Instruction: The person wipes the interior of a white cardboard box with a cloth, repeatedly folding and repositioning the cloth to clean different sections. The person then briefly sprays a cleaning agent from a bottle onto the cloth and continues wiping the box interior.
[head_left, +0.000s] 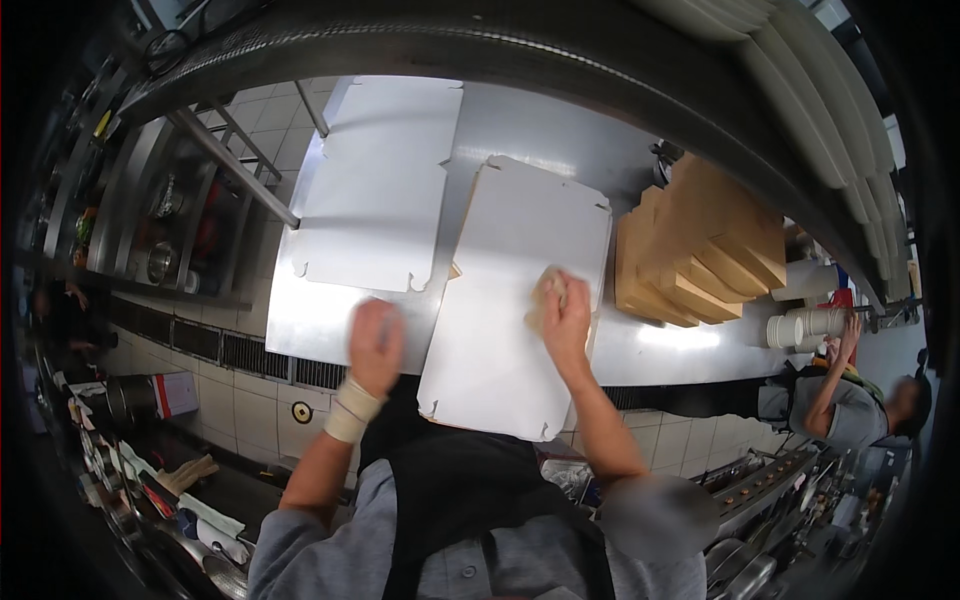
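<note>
Before me on a stainless steel counter (360, 319) lies a stack of flat white cardboard box blanks (487, 330) with notched corners, its near end overhanging the counter's edge. My right hand (568, 307) presses a crumpled beige cloth (537, 304) onto the top blank. My left hand (375, 337), blurred and with a pale wrap around the wrist, hovers by the counter's front edge, left of the stack; its fingers are curled and nothing shows in them. More white blanks (375, 202) lie flat at the counter's left.
Stacked brown cardboard boxes (697, 247) stand to the right, with paper cups (784, 331) beyond. A steel shelf (450, 52) crosses above the counter, carrying white stacked items at right. A co-worker (840, 405) stands at the far right, near the counter's end. Metal posts (247, 176) rise at left.
</note>
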